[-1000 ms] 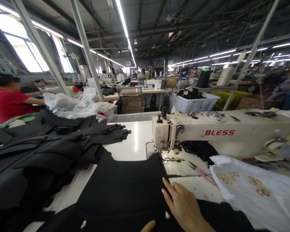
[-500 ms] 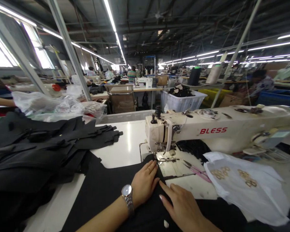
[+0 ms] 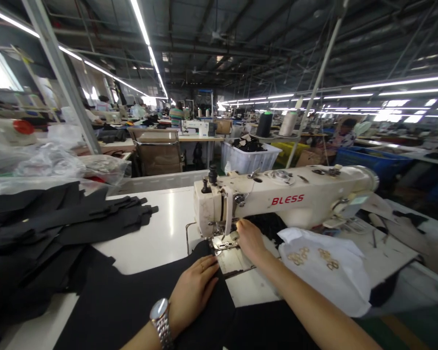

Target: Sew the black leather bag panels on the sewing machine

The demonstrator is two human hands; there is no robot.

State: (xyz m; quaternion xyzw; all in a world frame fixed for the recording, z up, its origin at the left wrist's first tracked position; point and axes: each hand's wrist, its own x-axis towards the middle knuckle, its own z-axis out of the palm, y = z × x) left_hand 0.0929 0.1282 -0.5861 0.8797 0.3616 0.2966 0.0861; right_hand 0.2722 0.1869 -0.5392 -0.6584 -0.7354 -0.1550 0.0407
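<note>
My left hand [image 3: 193, 284], wearing a ring and a wristwatch [image 3: 159, 309], lies with its fingers stretched out on a black fabric piece [image 3: 142, 291]. The fabric's narrow end reaches the needle area of a white sewing machine [image 3: 255, 199] marked BLESS. Beside the presser foot, under the machine's arm, is my right hand [image 3: 251, 242]. Its fingers are bent and drawn together near a small metal part; what they grip is hidden. A metal guide [image 3: 224, 244] sits on the machine bed just left of that hand.
Stacked black fabric pieces [image 3: 58, 223] cover the left of the table. A white cloth [image 3: 328, 282] with several gold-coloured metal rings lies right of my forearm. Beyond the machine stand thread cones [image 3: 264, 124], a white bin [image 3: 251, 156] and a chair [image 3: 158, 155].
My right hand has left the fabric and moved forward to the machine's presser foot area. My left hand stays on the fabric. The view has turned right, and the pink-handled scissors no longer show.
</note>
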